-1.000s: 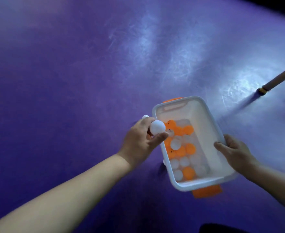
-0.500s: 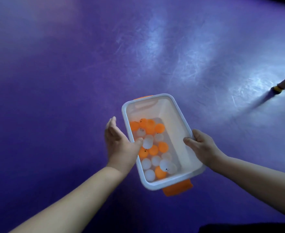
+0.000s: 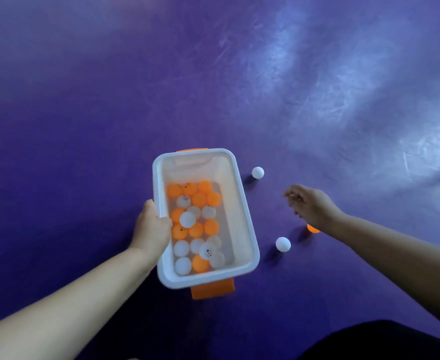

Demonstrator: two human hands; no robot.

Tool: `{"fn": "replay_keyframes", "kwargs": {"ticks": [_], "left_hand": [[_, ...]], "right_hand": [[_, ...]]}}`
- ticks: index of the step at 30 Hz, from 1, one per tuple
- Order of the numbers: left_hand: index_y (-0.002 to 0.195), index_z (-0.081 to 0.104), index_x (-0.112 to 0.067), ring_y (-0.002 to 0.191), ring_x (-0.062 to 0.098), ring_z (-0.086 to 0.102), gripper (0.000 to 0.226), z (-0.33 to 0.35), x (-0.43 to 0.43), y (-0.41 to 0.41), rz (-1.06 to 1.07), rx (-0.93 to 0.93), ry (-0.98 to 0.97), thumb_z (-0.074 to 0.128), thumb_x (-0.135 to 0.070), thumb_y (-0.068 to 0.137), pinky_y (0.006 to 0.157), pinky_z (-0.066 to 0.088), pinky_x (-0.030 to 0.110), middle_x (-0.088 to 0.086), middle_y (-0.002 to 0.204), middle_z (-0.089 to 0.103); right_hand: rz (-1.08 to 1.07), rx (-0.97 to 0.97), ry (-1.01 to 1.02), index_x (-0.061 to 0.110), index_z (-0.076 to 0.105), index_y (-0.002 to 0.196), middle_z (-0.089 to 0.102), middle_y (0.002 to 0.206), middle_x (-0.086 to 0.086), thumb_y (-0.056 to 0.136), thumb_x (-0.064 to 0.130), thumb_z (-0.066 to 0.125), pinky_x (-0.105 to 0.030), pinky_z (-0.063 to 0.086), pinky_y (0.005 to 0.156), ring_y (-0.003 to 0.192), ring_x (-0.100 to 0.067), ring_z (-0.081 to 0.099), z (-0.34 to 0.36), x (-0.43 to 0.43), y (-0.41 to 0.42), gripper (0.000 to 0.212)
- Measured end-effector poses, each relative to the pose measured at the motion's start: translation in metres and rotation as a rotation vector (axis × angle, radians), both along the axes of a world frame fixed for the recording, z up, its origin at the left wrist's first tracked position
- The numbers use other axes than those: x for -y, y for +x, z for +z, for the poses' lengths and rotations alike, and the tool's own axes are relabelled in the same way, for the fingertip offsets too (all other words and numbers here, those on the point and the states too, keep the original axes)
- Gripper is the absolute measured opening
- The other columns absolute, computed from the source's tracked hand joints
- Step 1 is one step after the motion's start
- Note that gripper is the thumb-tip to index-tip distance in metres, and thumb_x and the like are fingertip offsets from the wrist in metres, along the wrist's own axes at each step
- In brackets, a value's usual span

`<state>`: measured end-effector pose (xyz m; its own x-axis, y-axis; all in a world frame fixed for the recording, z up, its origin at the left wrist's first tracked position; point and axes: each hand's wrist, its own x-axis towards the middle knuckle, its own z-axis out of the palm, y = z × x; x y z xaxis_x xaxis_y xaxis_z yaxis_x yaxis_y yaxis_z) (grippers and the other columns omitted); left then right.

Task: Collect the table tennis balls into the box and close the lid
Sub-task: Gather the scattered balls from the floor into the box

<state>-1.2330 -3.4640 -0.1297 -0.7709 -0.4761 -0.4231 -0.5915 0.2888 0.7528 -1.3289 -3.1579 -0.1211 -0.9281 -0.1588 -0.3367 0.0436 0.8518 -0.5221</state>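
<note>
Now off white rectangular plastic box (image 3: 230, 193): right hand (image 3: 309, 206), loosely curled, empty; left hand (image 3: 151, 229) gripping box rim. Pinch small white table tennis ball (image 3: 257, 172) lightly; avoid nudging.

1. The box (image 3: 242, 211) that my left hand (image 3: 151, 229) grips by the rim looks like smooth white plastic, faintly translucent, with a soft sheen.
2. The orange latch tab (image 3: 212, 288) at the end nearest my wrist is smooth, matt plastic.
3. The balls (image 3: 187, 219) inside, beside my fingers, have smooth matt shells.
4. The purple floor (image 3: 83, 126) beyond my grip is scuffed and dully shiny.
</note>
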Motion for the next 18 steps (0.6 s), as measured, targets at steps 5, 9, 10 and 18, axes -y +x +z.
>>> {"fn": "replay_keyframes", "kwargs": {"ticks": [5,9,10,18], "left_hand": [[0.101,0.046,-0.006,0.084,0.025,0.055,0.020,-0.012,-0.005,0.005,-0.042,0.067,0.042,0.045,0.003,0.083,0.070,0.048,0.037,0.007,0.093,0.055],[0.106,0.044,-0.006,0.080,0.018,0.053,0.022,-0.021,-0.008,0.008,-0.090,0.109,0.031,0.043,0.001,0.086,0.064,0.046,0.032,0.004,0.094,0.053],[0.106,0.043,-0.007,0.080,0.018,0.053,0.021,-0.023,-0.008,0.009,-0.095,0.125,0.018,0.043,0.000,0.086,0.064,0.047,0.033,0.004,0.094,0.052],[0.098,0.037,-0.010,0.078,0.029,0.054,0.017,-0.035,-0.008,0.009,-0.139,0.142,-0.144,0.046,-0.002,0.087,0.065,0.047,0.037,0.006,0.087,0.052]], "right_hand": [[0.224,0.105,0.268,0.026,0.057,0.124,0.054,0.119,0.000,0.095,0.023,0.048,-0.033,0.046,0.088,0.106,-0.020,0.055,-0.055,-0.009,0.027,0.031],[0.360,0.165,0.358,0.027,0.045,0.136,0.039,0.133,-0.001,0.094,0.025,0.049,-0.034,0.043,0.097,0.124,-0.020,0.038,-0.089,-0.008,0.045,0.043],[0.393,0.162,0.411,0.026,0.044,0.136,0.036,0.135,-0.001,0.093,0.024,0.050,-0.036,0.043,0.097,0.125,-0.022,0.036,-0.097,-0.008,0.048,0.043],[0.228,-0.241,0.345,0.013,0.046,0.066,0.041,0.061,0.002,0.074,0.006,0.058,-0.028,0.023,0.038,0.061,-0.032,0.047,-0.101,-0.031,0.049,0.016]]}}
